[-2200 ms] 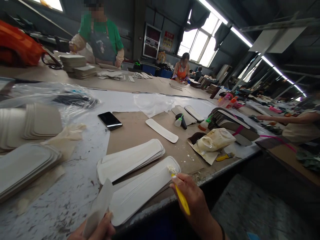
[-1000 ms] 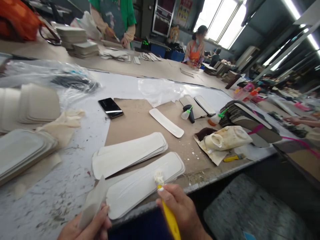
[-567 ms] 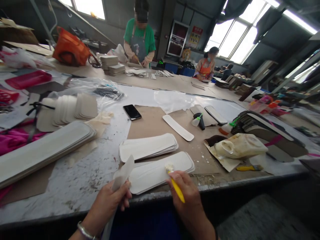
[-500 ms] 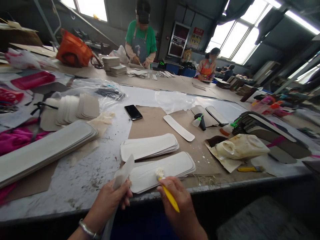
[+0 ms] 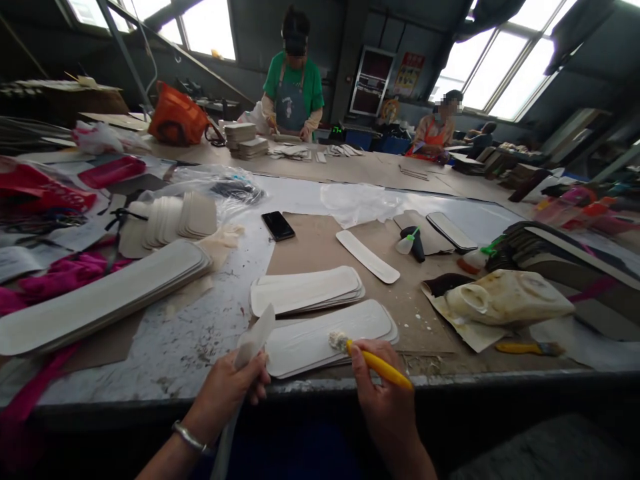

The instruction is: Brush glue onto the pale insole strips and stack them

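My right hand (image 5: 385, 393) is closed round a yellow-handled brush (image 5: 373, 360). Its glue-laden bristles rest on the top white oblong panel (image 5: 310, 340) of a stack at the table's near edge. My left hand (image 5: 227, 393) is closed on a thin pale strip (image 5: 253, 343) held up beside that stack's left end. A second stack of white panels (image 5: 305, 290) lies just beyond.
A yellowed glue jug (image 5: 505, 303) lies on its side at right, a second yellow brush (image 5: 527, 347) near it. A phone (image 5: 279, 225), a single white strip (image 5: 367, 256) and small bottles sit mid-table. More panel stacks (image 5: 105, 297) lie left. Other people work at the far side.
The view swung left and up, showing more of the left table. My right hand slid the brush back and forth along the top panel. My left hand kept hold of the strip.
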Demonstrator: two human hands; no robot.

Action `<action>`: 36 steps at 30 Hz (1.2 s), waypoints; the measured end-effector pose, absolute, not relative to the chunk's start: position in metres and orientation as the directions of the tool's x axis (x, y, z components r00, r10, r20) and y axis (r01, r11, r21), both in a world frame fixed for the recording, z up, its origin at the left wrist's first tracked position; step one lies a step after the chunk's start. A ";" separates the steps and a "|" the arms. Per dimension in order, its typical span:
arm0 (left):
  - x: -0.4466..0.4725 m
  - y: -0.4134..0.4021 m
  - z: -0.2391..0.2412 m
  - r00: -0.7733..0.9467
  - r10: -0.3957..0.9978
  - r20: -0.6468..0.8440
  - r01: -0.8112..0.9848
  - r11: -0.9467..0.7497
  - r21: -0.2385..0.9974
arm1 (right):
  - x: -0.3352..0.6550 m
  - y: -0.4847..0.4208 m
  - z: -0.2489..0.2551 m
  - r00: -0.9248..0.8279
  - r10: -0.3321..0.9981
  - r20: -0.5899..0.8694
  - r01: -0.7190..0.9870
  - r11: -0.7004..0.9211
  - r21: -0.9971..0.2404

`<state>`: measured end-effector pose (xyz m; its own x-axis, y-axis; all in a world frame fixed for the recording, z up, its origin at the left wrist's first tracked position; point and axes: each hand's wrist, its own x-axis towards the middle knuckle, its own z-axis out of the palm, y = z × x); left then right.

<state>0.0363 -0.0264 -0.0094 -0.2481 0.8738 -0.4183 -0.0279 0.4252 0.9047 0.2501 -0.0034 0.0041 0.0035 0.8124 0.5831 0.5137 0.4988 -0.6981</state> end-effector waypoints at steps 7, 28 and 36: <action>0.034 -0.025 -0.011 -0.236 0.881 -0.409 0.010 0.423 0.906 | 0.198 -0.007 -0.007 -0.038 0.921 0.388 0.191 0.388 -0.902; 0.039 -0.022 -0.006 -0.259 0.883 -0.391 0.029 0.412 0.911 | 0.318 0.024 0.013 -0.171 0.652 0.739 0.815 0.515 -0.266; 0.036 -0.022 -0.010 -0.252 0.882 -0.398 0.075 0.428 0.901 | 0.281 -0.003 0.006 -0.239 0.710 0.663 0.722 0.587 -0.368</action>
<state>0.0359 -0.0222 -0.0101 -0.2517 0.8822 -0.3980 0.0752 0.4279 0.9007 0.2811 -0.0026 0.0059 -0.2389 0.7096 0.6628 0.7216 0.5865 -0.3678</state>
